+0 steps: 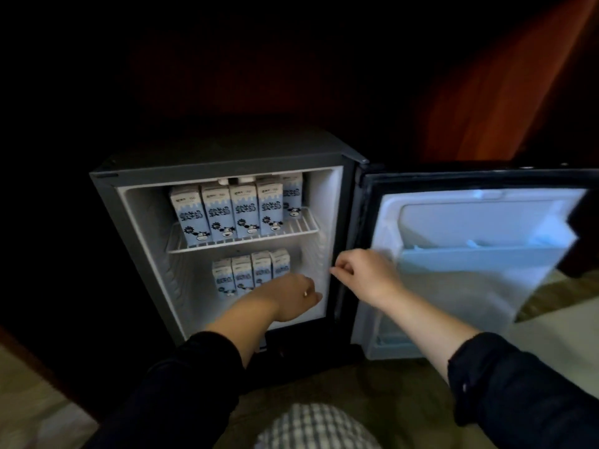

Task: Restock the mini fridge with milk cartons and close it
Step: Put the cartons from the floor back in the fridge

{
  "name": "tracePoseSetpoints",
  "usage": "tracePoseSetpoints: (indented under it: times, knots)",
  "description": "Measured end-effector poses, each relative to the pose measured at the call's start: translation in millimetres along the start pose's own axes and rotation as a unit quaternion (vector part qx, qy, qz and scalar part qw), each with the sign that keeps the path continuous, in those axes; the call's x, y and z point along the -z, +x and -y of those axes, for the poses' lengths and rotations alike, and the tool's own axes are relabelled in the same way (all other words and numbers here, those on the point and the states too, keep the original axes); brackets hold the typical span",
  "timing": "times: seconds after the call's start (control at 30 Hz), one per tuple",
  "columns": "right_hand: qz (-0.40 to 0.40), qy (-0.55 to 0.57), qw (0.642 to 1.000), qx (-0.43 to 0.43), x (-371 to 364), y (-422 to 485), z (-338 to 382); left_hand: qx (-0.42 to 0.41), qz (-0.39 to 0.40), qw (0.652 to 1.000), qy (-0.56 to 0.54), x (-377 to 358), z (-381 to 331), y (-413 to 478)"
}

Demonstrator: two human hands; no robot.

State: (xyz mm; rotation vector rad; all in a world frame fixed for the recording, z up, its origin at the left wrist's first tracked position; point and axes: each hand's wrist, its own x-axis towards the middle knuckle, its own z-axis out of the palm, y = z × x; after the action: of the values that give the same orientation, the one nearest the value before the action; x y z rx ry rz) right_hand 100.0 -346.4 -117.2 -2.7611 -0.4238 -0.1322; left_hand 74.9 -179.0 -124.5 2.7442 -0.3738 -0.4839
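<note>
Left hand: the left hand [291, 296] is reached into the lower compartment; only its back is shown, the fingers being bent down and away; whether anything is held cannot be told.
Right hand: the right hand [366, 273] is held in the air to the right of the left hand and a little higher; its fingers are curled toward the palm and nothing is seen in them; one fingertip is brought close to the cabinet's right front edge, though contact cannot be told.
Lower cartons: four lower cartons [241, 273] are stood upright in a row just beyond the left hand and to its left; the rightmost ones are partly covered by it.
Upper cartons: five upper cartons [220, 215] are lined up on the wire shelf [304, 226], above both hands.
Mini fridge: the mini fridge [107, 189] is left open.
Door: the door [453, 222] is swung wide to the right of the right hand; its door bin [470, 260] is seen beyond the right wrist.
Sleeves: dark sleeves [518, 384] are worn on both forearms.
Checked cloth: a checked cloth [314, 426] is seen below and between the arms.
</note>
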Motion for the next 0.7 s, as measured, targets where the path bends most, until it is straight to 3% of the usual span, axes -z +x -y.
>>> tracePoseSetpoints:
  times: [0.1,0.4,0.7]
  knots:
    - [0.052,-0.038,0.998,-0.003,8,-35,-36,-0.011,0.022,0.999,0.033,-15,-42,5]
    - [0.138,-0.03,0.982,-0.128,-10,-147,-156,-0.087,0.111,0.984,0.107,-96,-140,27]
    - [0.258,-0.059,0.948,-0.176,-69,-215,-219,-0.04,0.206,0.977,0.028,-223,-165,46]
